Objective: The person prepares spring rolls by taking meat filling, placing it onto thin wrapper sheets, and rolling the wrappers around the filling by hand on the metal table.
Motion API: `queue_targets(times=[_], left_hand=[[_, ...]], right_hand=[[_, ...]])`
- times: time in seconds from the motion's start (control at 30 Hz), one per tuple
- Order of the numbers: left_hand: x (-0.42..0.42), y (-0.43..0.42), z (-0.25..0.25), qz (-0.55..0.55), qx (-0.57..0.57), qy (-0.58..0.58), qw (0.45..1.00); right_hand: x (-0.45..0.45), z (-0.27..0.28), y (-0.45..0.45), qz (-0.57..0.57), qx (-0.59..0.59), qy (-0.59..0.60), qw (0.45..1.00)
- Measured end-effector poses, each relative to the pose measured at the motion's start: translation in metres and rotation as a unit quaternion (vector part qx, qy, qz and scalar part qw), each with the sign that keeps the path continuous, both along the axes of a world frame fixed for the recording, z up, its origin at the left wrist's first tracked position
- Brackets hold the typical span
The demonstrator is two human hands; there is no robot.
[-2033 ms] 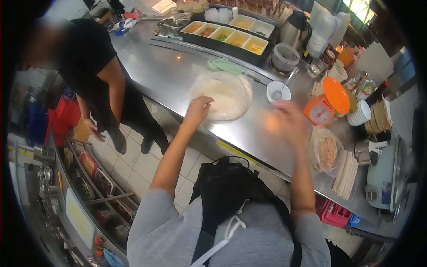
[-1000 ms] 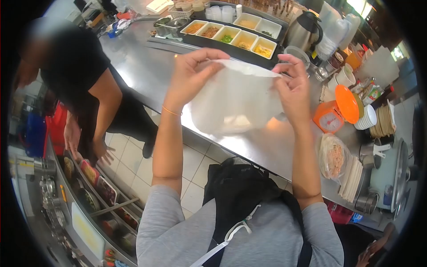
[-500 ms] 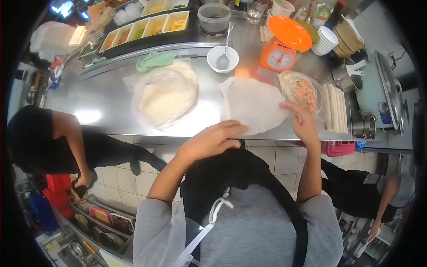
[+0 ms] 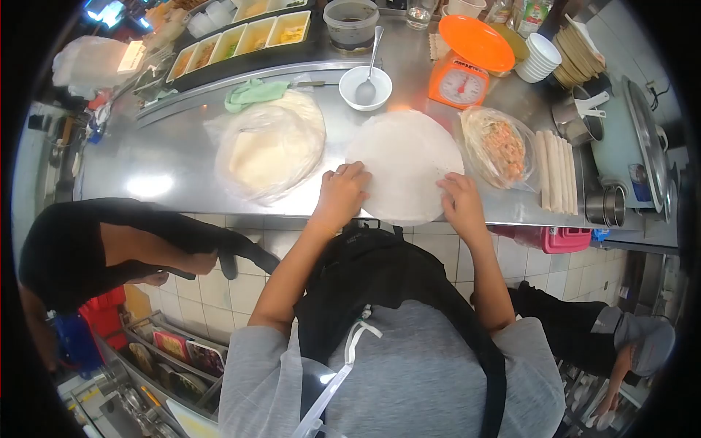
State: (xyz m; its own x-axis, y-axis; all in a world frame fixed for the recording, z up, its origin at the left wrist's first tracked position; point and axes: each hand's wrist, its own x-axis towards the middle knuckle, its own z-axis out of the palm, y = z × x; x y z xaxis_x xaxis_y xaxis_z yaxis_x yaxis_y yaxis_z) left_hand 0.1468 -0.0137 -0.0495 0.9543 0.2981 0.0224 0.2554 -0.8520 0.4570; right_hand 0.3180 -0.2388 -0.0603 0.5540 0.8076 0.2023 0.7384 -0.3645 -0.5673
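Note:
A round, thin white spring roll wrapper (image 4: 409, 164) lies flat on the steel counter in front of me. At its left edge, my left hand (image 4: 342, 193) has its fingers curled onto the rim. My right hand (image 4: 461, 198) pinches the lower right edge with bent fingers. To the right sits a plastic bag of shredded orange-and-white filling (image 4: 502, 150). Beyond it several long pale rolls (image 4: 557, 171) lie side by side. A stack of wrappers in clear plastic (image 4: 266, 160) is left of my hands, with a green cloth (image 4: 257, 95) at its top.
Behind the wrapper stand a white bowl with a spoon (image 4: 365, 89) and an orange scale (image 4: 460, 84). Topping trays (image 4: 241, 47) line the back left. Metal cups (image 4: 604, 206) stand at the right edge. One person (image 4: 66, 241) is at left, another (image 4: 628, 328) at right.
The wrapper's folded upper left edge now lies flat, and the sheet looks rounder. My left hand has moved up to its left edge; my right hand has come down and left onto its right edge.

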Motion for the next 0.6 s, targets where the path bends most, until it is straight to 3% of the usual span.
queue_targets(times=[0.37,0.5,0.57,0.6], left_hand=[[0.0,0.006,-0.007,0.01,0.014,-0.02,1.0],[-0.006,0.0,0.0,0.015,0.037,0.003,0.999],[-0.009,-0.002,0.012,0.01,-0.073,0.058,0.996],[-0.009,-0.002,0.009,0.014,-0.073,0.059,0.995]], right_hand=[[-0.012,0.004,0.004,-0.017,-0.05,-0.032,0.998],[0.0,-0.004,0.002,-0.013,0.005,-0.044,0.999],[0.012,-0.013,0.003,-0.027,0.038,-0.054,0.997],[0.019,-0.016,0.003,-0.076,0.053,-0.04,0.995]])
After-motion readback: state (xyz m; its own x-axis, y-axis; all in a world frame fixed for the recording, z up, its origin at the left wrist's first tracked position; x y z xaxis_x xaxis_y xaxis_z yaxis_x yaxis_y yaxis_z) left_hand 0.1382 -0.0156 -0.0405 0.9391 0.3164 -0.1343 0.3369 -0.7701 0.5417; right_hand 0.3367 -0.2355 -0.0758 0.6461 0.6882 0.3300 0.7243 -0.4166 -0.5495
